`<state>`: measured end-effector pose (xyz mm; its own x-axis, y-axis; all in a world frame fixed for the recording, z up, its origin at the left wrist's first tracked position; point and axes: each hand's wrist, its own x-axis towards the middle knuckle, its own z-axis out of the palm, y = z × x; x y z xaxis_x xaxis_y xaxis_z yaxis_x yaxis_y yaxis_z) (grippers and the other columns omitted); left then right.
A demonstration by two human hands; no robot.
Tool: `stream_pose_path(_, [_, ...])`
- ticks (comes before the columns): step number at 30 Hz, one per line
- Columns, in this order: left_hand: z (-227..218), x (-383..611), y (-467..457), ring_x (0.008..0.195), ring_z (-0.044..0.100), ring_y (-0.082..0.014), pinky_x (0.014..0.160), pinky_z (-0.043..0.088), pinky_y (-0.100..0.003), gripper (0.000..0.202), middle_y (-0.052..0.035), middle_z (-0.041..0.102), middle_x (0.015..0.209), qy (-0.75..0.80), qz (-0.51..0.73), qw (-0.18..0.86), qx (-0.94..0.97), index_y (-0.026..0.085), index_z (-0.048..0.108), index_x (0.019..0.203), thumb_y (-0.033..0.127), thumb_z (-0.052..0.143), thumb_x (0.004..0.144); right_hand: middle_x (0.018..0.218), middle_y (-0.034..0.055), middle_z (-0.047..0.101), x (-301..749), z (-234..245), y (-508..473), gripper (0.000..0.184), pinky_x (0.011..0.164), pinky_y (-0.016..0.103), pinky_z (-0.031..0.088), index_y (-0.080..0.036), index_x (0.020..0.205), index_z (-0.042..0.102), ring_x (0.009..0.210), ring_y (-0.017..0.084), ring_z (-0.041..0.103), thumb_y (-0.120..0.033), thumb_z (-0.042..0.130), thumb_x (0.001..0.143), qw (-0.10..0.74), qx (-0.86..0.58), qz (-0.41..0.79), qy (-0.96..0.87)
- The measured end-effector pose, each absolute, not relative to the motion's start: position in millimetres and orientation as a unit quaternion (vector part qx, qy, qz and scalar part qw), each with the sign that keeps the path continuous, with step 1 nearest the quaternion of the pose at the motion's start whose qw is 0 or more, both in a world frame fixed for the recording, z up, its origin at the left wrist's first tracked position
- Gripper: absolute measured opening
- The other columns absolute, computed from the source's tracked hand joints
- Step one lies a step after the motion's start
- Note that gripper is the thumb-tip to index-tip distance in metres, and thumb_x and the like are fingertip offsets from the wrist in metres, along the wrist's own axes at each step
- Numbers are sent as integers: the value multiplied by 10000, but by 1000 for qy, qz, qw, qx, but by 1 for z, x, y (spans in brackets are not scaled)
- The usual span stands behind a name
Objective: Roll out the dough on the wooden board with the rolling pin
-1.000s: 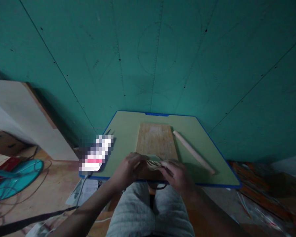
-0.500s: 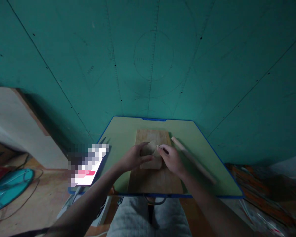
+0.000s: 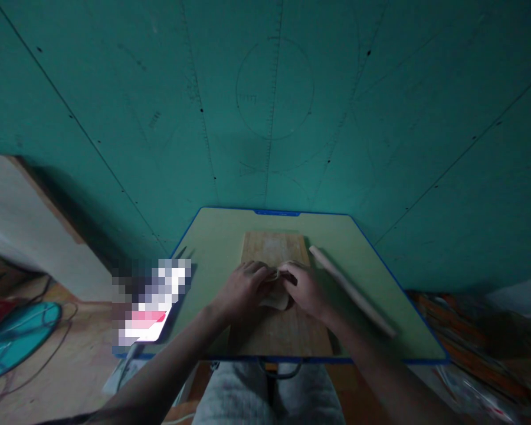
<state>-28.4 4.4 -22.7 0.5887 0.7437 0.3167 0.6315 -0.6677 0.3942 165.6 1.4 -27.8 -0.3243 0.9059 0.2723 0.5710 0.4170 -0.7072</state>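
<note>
A pale, flat piece of dough (image 3: 275, 299) hangs folded between my two hands over a wooden board (image 3: 274, 243). My left hand (image 3: 244, 289) is closed on its left side, fingertips at the upper edge. Opposite it, my right hand (image 3: 305, 288) pinches the upper right edge, so that the fingertips of both hands nearly meet. The lower part of the dough shows below the fingers; the rest is hidden by them. To the right of the board lies a long wooden rolling pin (image 3: 353, 291), touched by neither hand.
The board rests on a small light-green table (image 3: 221, 236) with a blue rim. A lit tablet (image 3: 153, 319), partly pixelated, stands at its left edge. Behind rises a green wall (image 3: 159, 88). Cables and a turquoise round thing (image 3: 22, 336) lie on the floor at left.
My left hand has turned over the dough, its fingers going from spread around it to closed at its upper edge. The dough has folded between the hands. The view has shifted slightly.
</note>
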Motion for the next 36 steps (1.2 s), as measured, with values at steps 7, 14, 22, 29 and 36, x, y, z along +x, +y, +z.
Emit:
stream_pose_path(7, [-20, -28, -22, 1026, 559, -233, 893, 503, -388, 215, -101, 619, 1156, 384, 236, 40, 892, 193, 635, 1123, 245, 501, 964, 1212, 84, 693, 178, -27, -13, 267, 1009, 378, 465, -218, 1092, 705, 1146, 211, 622, -220, 600, 846, 316, -433, 209, -818])
stream_pose_path(14, [-30, -31, -36, 1086, 563, -266, 917, 477, -432, 231, -103, 662, 1168, 401, 256, -25, 879, 174, 639, 1130, 194, 522, 932, 1068, 63, 703, 163, -37, -20, 264, 876, 325, 525, -220, 1089, 680, 1003, 193, 655, -178, 637, 832, 373, -514, 189, -749])
stream_pose_path(22, [-20, -31, -39, 984, 630, -245, 855, 512, -391, 219, -104, 694, 1109, 419, 207, -7, 884, 168, 643, 1072, 256, 625, 872, 981, 55, 653, 161, -41, -34, 152, 835, 317, 523, -219, 961, 680, 945, 190, 624, -130, 577, 894, 331, -494, 72, -801])
stream_pose_path(29, [-43, -16, -60, 1194, 546, -325, 994, 476, -448, 506, -196, 578, 1325, 464, 179, -97, 862, 88, 591, 1263, 451, 579, 910, 1067, 114, 634, 155, -41, -59, 307, 817, 348, 552, -196, 1223, 620, 974, 233, 621, -173, 510, 937, 225, -524, -1, -822])
stream_pose_path(36, [-32, -12, -59, 1222, 540, -325, 1024, 443, -482, 367, -166, 593, 1306, 446, 110, -112, 881, 175, 603, 1262, 319, 558, 927, 1212, 171, 598, 159, -30, -68, 435, 939, 437, 515, -127, 1356, 525, 1123, 283, 571, -153, 403, 939, 199, -506, 52, -837])
